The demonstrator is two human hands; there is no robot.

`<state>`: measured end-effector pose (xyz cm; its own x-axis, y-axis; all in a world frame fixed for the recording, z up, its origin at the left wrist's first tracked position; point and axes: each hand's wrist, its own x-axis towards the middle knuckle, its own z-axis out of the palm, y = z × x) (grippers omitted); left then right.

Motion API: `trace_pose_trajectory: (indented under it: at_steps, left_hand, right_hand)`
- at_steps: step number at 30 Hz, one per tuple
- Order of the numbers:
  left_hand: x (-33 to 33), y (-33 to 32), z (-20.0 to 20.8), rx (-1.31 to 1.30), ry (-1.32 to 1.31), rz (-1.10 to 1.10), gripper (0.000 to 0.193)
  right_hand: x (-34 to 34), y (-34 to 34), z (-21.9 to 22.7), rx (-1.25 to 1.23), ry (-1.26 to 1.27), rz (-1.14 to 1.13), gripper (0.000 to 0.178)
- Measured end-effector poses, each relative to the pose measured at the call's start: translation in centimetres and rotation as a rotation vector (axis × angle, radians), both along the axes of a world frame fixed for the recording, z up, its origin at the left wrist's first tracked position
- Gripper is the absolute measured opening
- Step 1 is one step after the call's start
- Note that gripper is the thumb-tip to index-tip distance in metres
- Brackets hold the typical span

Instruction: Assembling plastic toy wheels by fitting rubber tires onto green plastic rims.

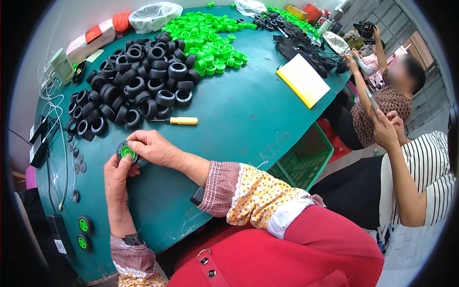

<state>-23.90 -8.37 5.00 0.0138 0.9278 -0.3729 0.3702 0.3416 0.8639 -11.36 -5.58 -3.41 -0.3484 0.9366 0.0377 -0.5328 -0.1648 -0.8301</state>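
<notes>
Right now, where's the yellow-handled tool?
Head view, left of centre: the yellow-handled tool lies on the table, at the near edge of the tyres, beyond the right hand.

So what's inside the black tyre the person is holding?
A bright green hub shows inside the black tyre. The left hand and right hand cover part of the tyre, and its far side is hidden.

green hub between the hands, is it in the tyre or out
In: the green hub sits within the black tyre, whose ring shows around it. Whether fully seated, I cannot tell.
</notes>
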Motion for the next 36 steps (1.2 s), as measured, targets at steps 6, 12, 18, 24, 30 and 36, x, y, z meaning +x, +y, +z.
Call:
trace_pose_trajectory:
  at_steps: [6, 12, 18, 24, 30, 36]
  left_hand:
    - [1.9, 0.6, -0.6, 0.077, -0.014, 0.074, 0.025]
    - [12.6, 8.0, -2.4, 0.196, -0.275, -0.400, 0.026]
    - [25.0, 12.0, -1.3, 0.273, -0.615, -0.728, 0.033]
    - [25.8, 11.8, -1.9, 0.053, -0.862, -0.748, 0.034]
    - [26.0, 9.4, -5.1, -0.230, -0.908, -0.571, 0.035]
    - [25.7, 8.9, -6.1, -0.205, -0.924, -0.621, 0.036]
  right_hand:
    - [1.4, 0.4, -0.4, -0.077, -0.001, 0.125, 0.031]
    - [15.4, 3.2, 2.1, 0.049, -0.300, -0.273, 0.023]
    - [27.9, 1.9, 6.9, 0.110, -0.369, -0.493, 0.027]
    - [27.7, 0.8, 6.4, 0.073, -0.347, -0.638, 0.027]
    - [26.6, -1.8, 3.2, 0.279, -0.805, -0.941, 0.028]
    - [25.8, -3.4, 3.3, 0.253, -0.942, -0.821, 0.035]
